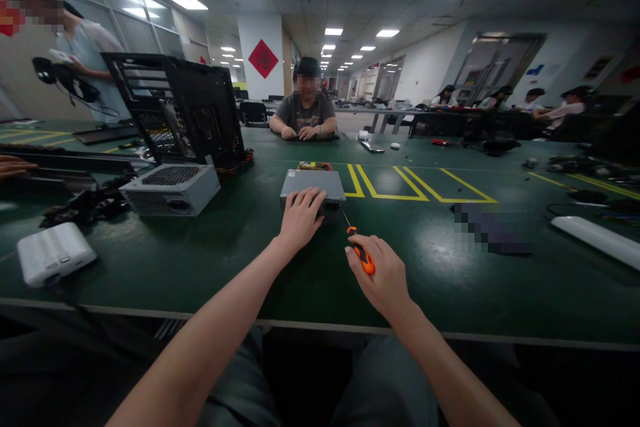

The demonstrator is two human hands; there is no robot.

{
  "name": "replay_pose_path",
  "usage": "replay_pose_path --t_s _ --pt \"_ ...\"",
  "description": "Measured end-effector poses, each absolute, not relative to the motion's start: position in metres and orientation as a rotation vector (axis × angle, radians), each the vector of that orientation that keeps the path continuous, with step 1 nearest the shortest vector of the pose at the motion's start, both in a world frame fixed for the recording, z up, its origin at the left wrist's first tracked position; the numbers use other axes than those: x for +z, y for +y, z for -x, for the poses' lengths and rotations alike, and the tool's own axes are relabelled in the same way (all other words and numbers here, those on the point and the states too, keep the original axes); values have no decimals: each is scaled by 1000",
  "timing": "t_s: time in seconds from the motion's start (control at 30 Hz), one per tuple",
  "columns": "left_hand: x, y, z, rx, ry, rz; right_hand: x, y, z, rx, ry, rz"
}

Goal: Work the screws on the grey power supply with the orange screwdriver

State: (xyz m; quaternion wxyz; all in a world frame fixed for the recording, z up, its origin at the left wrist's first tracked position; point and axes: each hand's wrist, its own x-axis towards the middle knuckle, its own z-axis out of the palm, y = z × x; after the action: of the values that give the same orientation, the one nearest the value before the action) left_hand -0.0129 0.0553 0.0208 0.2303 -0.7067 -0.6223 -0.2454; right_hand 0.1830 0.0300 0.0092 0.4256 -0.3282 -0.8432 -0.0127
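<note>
A grey metal computer power supply (320, 181) lies on the green table in front of me, a bundle of coloured wires (316, 166) at its far side. My left hand (302, 215) rests over its top and near left part, fingers bent across the edge. In my right hand (384, 275) is a screwdriver (366, 259) with an orange and black handle. Its thin shaft points up and left, the tip at the near right corner of the power supply. Whether the tip sits in a screw is too small to tell.
Left of me stand a second power supply (173, 188), an open black computer case (200, 110) and a white power bank (55, 252). Rightward lie a pixelated dark object (493, 230) and a white bar (597, 237). A person (306, 110) sits opposite; another (93, 73) stands at left.
</note>
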Motion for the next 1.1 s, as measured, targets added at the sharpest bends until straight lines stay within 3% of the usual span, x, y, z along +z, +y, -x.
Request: replay_pose_path --t_s 0.27,0.57,1.1 --pt "23 59 21 -583 -1667 2009 30 51 -195 -337 -2288 651" --pt "20 67 35 -577 -1586 2084 48 92 -199 -434 -2315 185" --pt "12 78 43 -613 -1526 2117 20 95 -199 -562 -2511 -40"
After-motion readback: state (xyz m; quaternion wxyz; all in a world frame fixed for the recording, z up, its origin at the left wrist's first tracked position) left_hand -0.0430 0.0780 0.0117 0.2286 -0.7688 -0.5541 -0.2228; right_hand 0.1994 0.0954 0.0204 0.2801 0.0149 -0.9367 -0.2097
